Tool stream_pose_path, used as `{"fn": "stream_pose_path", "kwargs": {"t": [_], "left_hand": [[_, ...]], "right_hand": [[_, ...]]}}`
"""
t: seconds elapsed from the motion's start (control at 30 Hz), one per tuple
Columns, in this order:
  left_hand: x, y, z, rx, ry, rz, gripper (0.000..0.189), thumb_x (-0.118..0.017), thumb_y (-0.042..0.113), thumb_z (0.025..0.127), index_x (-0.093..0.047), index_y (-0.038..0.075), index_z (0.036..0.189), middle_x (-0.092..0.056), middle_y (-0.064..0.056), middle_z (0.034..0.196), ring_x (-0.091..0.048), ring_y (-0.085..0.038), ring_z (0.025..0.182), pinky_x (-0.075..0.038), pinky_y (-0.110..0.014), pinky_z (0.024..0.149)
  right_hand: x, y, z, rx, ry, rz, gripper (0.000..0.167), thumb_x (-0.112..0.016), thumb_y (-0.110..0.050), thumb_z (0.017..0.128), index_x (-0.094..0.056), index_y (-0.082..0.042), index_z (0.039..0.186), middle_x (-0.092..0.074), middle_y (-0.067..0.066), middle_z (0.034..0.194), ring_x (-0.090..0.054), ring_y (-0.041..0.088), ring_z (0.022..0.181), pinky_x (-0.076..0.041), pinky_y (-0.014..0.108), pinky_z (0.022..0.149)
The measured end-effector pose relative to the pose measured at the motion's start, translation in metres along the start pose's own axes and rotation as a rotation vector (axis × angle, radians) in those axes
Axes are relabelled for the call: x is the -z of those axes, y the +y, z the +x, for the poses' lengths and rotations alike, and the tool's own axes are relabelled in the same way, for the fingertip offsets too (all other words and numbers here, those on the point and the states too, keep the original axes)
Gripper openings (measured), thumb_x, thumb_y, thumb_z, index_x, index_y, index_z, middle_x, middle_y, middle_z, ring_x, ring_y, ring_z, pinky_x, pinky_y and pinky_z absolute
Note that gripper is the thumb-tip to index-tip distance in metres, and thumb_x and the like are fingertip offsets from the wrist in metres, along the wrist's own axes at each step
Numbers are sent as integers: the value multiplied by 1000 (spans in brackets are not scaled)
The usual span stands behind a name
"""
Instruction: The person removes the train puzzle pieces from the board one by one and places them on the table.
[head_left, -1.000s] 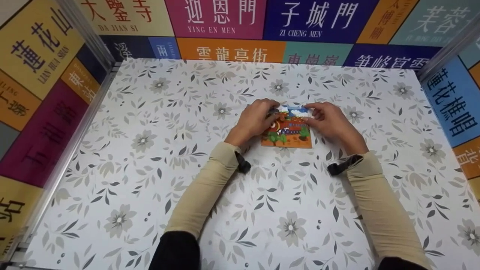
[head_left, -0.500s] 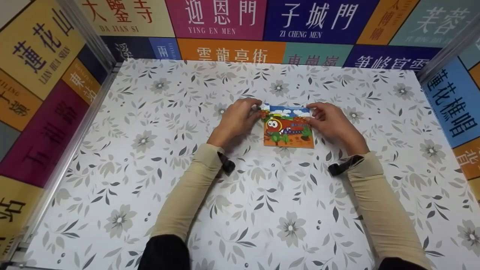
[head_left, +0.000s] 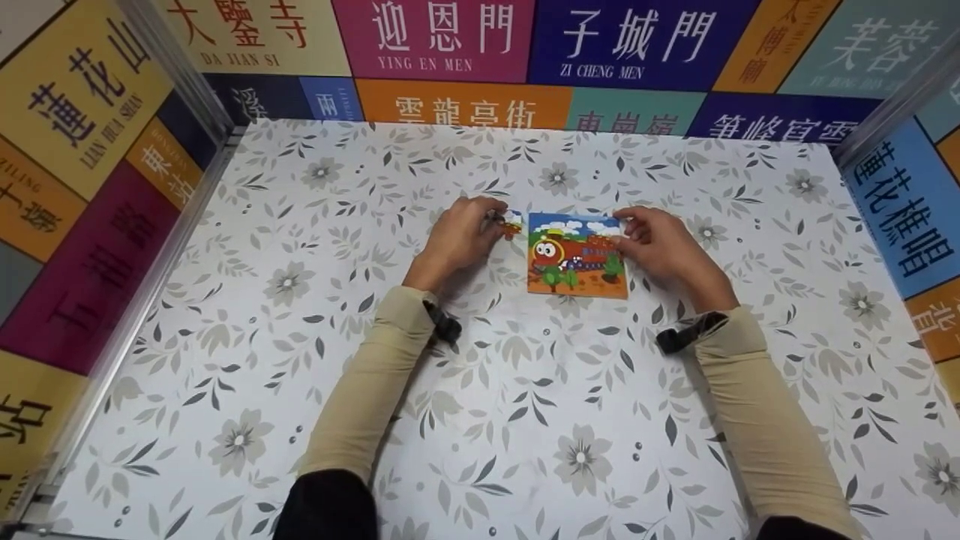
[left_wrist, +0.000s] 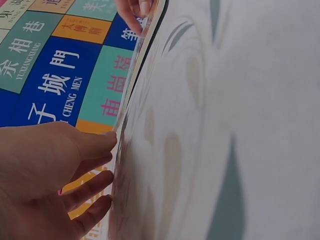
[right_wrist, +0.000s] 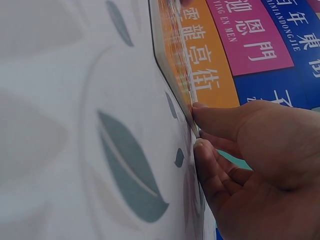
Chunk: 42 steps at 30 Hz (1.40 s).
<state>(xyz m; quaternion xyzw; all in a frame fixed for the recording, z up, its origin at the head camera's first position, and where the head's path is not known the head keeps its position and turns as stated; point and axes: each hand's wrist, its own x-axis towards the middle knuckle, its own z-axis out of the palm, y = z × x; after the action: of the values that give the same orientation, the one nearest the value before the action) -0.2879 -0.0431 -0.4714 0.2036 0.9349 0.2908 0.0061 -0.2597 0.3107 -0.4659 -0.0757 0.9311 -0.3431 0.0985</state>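
Note:
A small square jigsaw puzzle (head_left: 577, 259) with a cartoon train, blue sky and orange ground lies flat on the table. Left of its upper corner, a small puzzle piece (head_left: 513, 223) with white and red print sticks out from the fingertips of my left hand (head_left: 461, 234), which pinches it at table level. That piece cannot be made out in the left wrist view. My right hand (head_left: 660, 236) grips the puzzle's upper right edge between thumb and fingers. Seen from the right wrist, the thumb (right_wrist: 220, 120) touches the puzzle's thin edge (right_wrist: 172, 75), close to the tabletop.
A white tabletop (head_left: 375, 300) with grey flowers and leaves spreads around the hands. Colourful printed panels (head_left: 442, 37) stand along the back and both sides. Metal profiles (head_left: 169, 217) run along the left edge.
My left hand has moved left, away from the puzzle, with the small piece at its fingertips. A gap now separates piece and puzzle. My right hand has stayed nearly still.

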Motion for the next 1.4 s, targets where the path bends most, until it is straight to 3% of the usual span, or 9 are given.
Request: {"fn": "stream_pose_path", "kwargs": {"t": [0.5, 0.77, 1.03, 1.27, 1.4], "left_hand": [[-2, -1, 0, -13, 19, 14, 36, -72, 20, 104, -73, 9, 139, -75, -9, 135, -66, -33, 121, -55, -49, 104], [-1, -1, -1, -25, 15, 0, 41, -74, 19, 103, -70, 10, 142, -73, -10, 140, -64, -34, 130, -52, -49, 112], [1, 7, 1, -21, -1, 2, 45, -68, 18, 102, -67, 13, 147, -70, -8, 146, -64, -32, 135, -51, -47, 115], [-4, 14, 3, -72, 8, -8, 45, -71, 19, 101, -69, 13, 145, -72, -8, 144, -65, -28, 135, -52, -44, 115], [-9, 21, 5, -86, -19, -29, 46, -71, 17, 101, -68, 11, 146, -73, -9, 141, -64, -28, 133, -51, -43, 115]], "right_hand": [[0, 1, -1, 1, 2, 22, 50, -68, -27, 109, -56, -14, 156, -61, 15, 126, -61, 29, 114, -49, 46, 100], [0, 0, -3, 6, 0, 45, 51, -68, -25, 109, -55, -13, 157, -62, 15, 127, -61, 29, 116, -49, 45, 100], [1, 0, -3, 4, -2, 41, 51, -67, -25, 109, -55, -13, 157, -62, 16, 127, -61, 29, 115, -49, 45, 100], [0, 0, -1, -1, 1, 29, 51, -68, -25, 109, -55, -13, 156, -62, 15, 125, -61, 28, 113, -50, 44, 98], [1, 0, -1, 4, -9, 43, 51, -67, -26, 109, -54, -12, 157, -61, 16, 127, -61, 30, 116, -50, 46, 102]]}}
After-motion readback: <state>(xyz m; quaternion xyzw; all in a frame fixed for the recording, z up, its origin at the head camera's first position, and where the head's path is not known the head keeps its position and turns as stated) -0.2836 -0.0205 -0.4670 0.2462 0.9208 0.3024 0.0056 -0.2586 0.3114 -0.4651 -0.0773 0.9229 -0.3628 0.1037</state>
